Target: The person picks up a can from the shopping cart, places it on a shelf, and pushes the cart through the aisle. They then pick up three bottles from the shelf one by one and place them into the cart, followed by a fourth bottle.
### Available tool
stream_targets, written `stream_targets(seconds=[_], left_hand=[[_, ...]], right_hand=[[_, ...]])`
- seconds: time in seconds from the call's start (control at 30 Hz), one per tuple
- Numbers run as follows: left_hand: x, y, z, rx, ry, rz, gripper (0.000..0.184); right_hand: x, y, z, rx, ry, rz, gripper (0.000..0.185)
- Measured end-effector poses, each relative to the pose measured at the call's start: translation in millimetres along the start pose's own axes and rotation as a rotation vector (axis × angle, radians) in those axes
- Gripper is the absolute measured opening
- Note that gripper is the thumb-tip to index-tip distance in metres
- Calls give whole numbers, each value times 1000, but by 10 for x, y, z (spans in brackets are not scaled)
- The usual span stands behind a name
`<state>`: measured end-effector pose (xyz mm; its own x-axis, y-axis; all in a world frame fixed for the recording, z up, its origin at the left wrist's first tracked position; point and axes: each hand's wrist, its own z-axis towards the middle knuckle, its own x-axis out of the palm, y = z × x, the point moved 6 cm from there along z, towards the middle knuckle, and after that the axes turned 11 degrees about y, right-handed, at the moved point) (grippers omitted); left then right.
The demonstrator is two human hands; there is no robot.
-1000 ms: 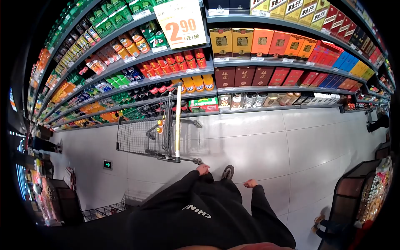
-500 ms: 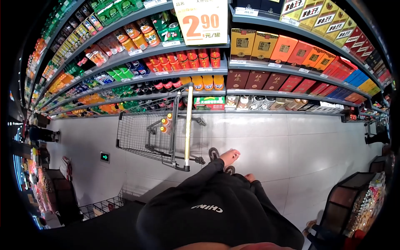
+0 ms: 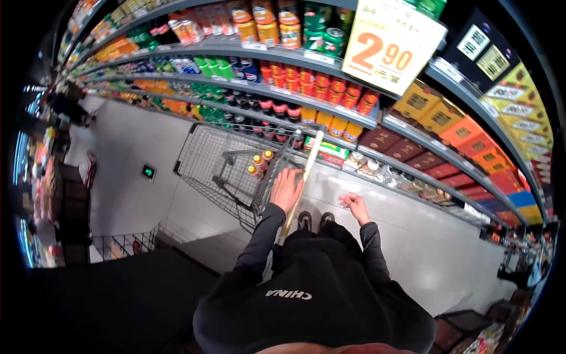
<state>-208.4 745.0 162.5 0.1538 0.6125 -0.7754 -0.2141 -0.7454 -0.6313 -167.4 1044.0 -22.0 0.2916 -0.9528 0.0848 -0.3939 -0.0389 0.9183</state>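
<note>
shopping cart [image 3: 215, 162]: built of dark wire mesh, fitted with a pale yellow handle [image 3: 313, 154] | stood upright on grey floor [image 3: 135, 206], set just beside the drinks shelves [image 3: 339, 110] | three bottles [image 3: 258, 160], topped with yellow-orange caps, grouped inside, placed toward the handle end

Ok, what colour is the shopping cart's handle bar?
The handle bar is pale yellow; it shows best in the head view, beside the left hand.
</note>
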Motion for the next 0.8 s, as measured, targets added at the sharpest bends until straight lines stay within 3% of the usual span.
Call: stream_targets(seconds=[0.1, 0.17, 0.23, 0.3, 0.37, 0.43, 0.5, 0.57, 0.67, 0.8], left_hand=[[-84, 430, -317, -102, 41, 114, 29], [-24, 682, -590, -198, 90, 133, 26], [-31, 717, -826, -301, 165, 139, 25], [16, 676, -983, -390, 103, 122, 24], [85, 564, -1104, -448, 11, 74, 23], [214, 442, -1194, -739, 26, -101, 32], [639, 519, -1357, -920, -58, -204, 46], [1033, 515, -1487, -1247, -122, -99, 49], [1032, 413, -1414, -1337, -327, 114, 53], [988, 415, -1404, -1367, -288, 121, 51]], right_hand=[[321, 1232, 688, -149, 70, -243, 44], [604, 2105, 945, -284, 49, -415, 43], [758, 2564, 1317, -471, 51, -651, 35], [905, 2813, 1630, -512, 80, -853, 29], [1015, 2842, 1936, -580, 146, -937, 24], [1037, 2513, 2289, -744, 214, -929, 19], [1093, 2329, 2376, -888, 297, -1220, 15], [1089, 2279, 2451, -728, 303, -1193, 15], [1054, 2214, 2492, -807, 340, -1172, 18], [1095, 2252, 2512, -775, 375, -1228, 20]])
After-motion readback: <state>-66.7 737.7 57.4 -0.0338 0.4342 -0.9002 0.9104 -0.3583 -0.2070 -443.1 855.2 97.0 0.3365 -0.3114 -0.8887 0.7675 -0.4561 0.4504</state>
